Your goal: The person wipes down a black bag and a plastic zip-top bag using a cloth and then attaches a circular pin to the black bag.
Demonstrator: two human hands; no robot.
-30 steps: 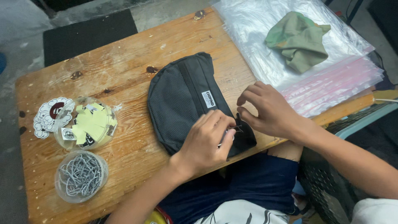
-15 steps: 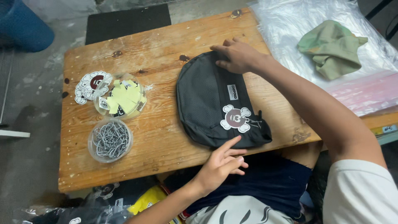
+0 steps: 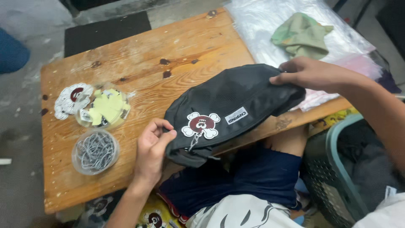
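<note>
Between both hands | black pouch [image 3: 236,105] | left hand [image 3: 154,147], right hand [image 3: 306,75] gripping ends

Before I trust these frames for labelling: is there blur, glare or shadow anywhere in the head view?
Head view: the black pouch and its skull charm are fairly sharp; the clear plastic sheet gives pale glare at top right; the right hand looks slightly soft; lighting is even and dim, shadows faint.

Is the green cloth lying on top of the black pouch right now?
No, the green cloth lies on the clear plastic sheet at the table's far end, apart from the black pouch, which both hands hold.
</note>
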